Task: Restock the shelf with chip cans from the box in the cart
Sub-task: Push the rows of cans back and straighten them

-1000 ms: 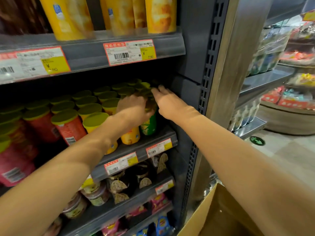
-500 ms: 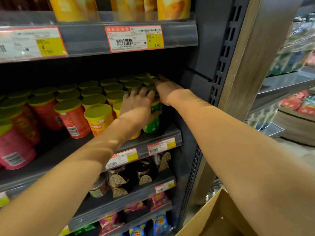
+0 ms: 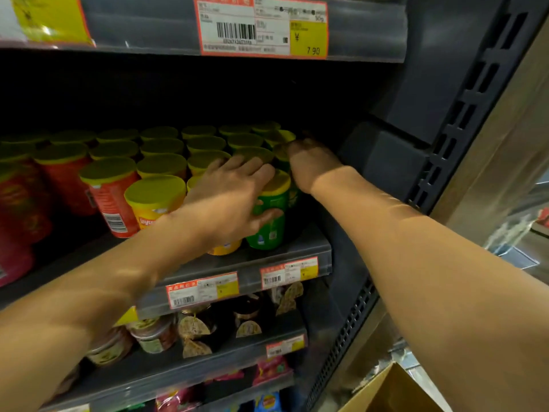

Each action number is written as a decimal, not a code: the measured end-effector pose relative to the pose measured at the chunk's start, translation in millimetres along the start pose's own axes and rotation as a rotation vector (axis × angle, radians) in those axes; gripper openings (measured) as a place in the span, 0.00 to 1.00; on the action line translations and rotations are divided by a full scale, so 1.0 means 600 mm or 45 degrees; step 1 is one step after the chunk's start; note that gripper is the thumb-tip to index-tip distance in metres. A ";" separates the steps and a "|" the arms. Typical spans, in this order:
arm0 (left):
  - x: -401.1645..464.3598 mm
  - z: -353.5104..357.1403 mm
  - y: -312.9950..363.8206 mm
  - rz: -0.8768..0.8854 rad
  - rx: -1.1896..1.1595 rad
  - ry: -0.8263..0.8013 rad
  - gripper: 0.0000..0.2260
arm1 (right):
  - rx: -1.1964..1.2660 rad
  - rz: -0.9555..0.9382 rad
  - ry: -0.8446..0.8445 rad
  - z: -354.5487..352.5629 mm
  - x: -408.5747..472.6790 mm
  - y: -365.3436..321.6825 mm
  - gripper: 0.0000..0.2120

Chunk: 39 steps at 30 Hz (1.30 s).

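Both hands reach into the middle shelf (image 3: 255,261) at its right end. The left hand (image 3: 228,200) lies over the front green chip can (image 3: 269,221), which stands upright at the shelf's front right corner — thumb curled against the can's side, the other fingers stretched flat across its yellow lid and the lids just behind. The right hand (image 3: 309,165) is further back, against a second green can (image 3: 292,185) just behind the first; its fingers curl down over the cans there, but whether they actually grip one cannot be told. To the left stand a yellow chip can (image 3: 154,203) and a red chip can (image 3: 111,203), with rows of yellow-lidded cans behind. A cardboard box (image 3: 389,394) shows at the lower right — only its corner.
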<state>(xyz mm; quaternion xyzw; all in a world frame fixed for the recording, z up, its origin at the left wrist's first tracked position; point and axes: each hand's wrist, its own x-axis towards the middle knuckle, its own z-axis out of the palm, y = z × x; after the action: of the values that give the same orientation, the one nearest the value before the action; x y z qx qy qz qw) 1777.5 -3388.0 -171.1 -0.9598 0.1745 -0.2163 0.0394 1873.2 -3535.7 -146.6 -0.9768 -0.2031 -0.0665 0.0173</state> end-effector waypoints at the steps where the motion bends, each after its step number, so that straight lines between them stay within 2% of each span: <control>1: -0.001 -0.001 -0.004 0.016 -0.016 0.016 0.24 | 0.006 0.006 0.002 -0.001 -0.001 0.001 0.19; 13: -0.010 -0.004 -0.018 0.031 -0.124 -0.020 0.22 | -0.114 0.043 -0.008 -0.017 -0.018 0.001 0.21; 21: -0.008 -0.007 -0.004 0.004 -0.102 0.041 0.25 | 0.062 0.036 -0.019 -0.034 -0.055 -0.001 0.32; 28: -0.005 -0.014 0.004 -0.029 -0.117 0.023 0.23 | 0.103 0.016 0.135 -0.023 -0.094 0.005 0.29; 31: -0.002 -0.021 0.009 -0.066 -0.129 0.008 0.23 | 0.123 -0.014 0.178 -0.026 -0.114 0.003 0.24; 34: -0.002 -0.027 0.012 -0.113 -0.148 -0.020 0.24 | 0.169 -0.007 0.189 -0.032 -0.136 0.003 0.19; 39: -0.003 -0.030 0.019 -0.156 -0.246 -0.039 0.26 | 0.229 0.015 0.163 -0.036 -0.154 0.002 0.18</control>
<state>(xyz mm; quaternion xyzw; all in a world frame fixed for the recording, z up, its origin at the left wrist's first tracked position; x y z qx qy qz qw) 1764.5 -3397.9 -157.3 -0.9711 0.1351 -0.1859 -0.0640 1787.2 -3574.5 -137.7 -0.9662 -0.2009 -0.1103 0.1181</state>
